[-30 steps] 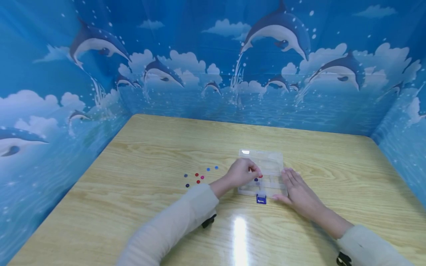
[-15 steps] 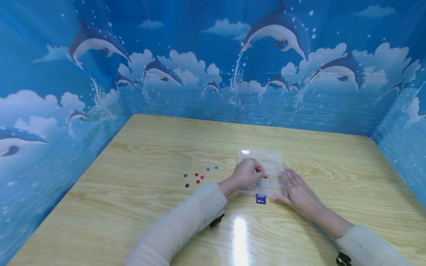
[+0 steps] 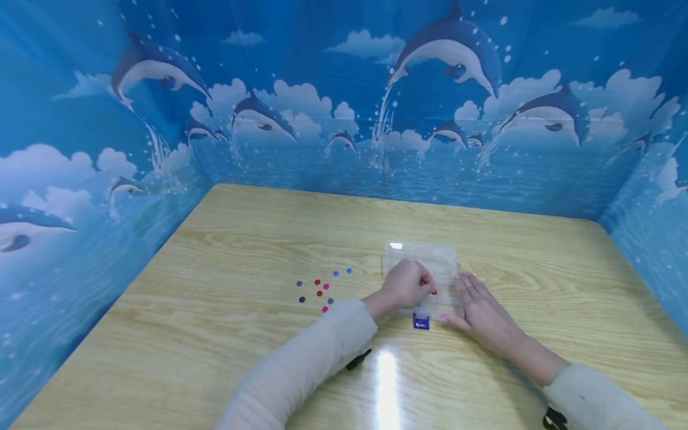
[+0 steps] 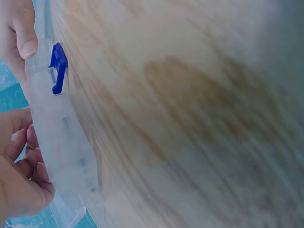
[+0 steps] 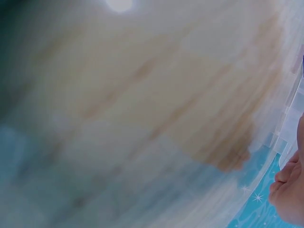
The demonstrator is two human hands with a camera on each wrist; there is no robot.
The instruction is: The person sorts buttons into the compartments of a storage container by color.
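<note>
In the head view a clear plastic divided box (image 3: pixel 447 255) lies on the table with its blue latch (image 3: pixel 421 321) toward me. Over its compartments, my left hand (image 3: pixel 407 284) pinches a small red button (image 3: pixel 434 292) between thumb and fingertips. The forearm and hand cover the box's left part. My right hand (image 3: pixel 486 313) rests against the box's right side, fingers straight and thumb near the front corner. From the left wrist, the box wall (image 4: pixel 57 123) hides the button and the left fingers (image 4: pixel 42 171) show behind it.
Left of the box, several loose buttons in red (image 3: pixel 319 293), pink (image 3: pixel 325 309), blue (image 3: pixel 335 273) and grey or dark tones lie on the wooden table (image 3: pixel 258 227). The left sleeve (image 3: pixel 306 352) passes close beside them. A dolphin-print curtain (image 3: pixel 344 89) encloses the table's back and sides.
My left hand has moved right over the box and slightly toward me, still pinching the red button. Its sleeve now uncovers a grey and a pink button. The right hand stays put.
</note>
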